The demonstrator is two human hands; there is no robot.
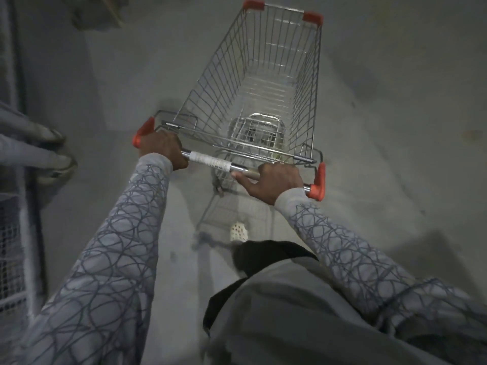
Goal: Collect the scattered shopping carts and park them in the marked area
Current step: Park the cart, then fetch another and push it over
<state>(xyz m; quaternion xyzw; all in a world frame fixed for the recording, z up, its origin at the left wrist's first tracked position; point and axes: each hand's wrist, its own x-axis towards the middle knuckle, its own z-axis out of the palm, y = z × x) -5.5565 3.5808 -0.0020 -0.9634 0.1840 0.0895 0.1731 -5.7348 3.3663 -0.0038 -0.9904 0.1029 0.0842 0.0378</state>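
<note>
I stand right behind the shopping cart (210, 83), a bare wire one, and it points away from me across the grey concrete floor (382, 114). My left hand (162, 150) is wrapped round the handle (238, 168) near its left end, just beside the red cap (143, 133) there, with the fingers (181, 160) curled over the bar and clenched on it. My right hand (272, 184) grips the same bar toward its right end, close to the other red cap (317, 183), with the thumb stretched along the metal and the rest of the hand curled round it. Between my two hands the bar carries a white label (210, 160). Two red corner pieces (253, 3) sit at the far front rim of the basket. Something shiny and wiry shows low in the near end of the basket, too blurred for me to make out.

Both my arms are in grey sleeves (113, 246) with a dark pattern of scribbled lines, and a black strap (263, 255) crosses my front. Below the handle, the tip of my white perforated shoe (238, 231) is on the floor beside the cart's lower frame. Off to my left, apart from the cart, thick grey pipes (31, 143) run along above a wire mesh panel (10, 259)
</note>
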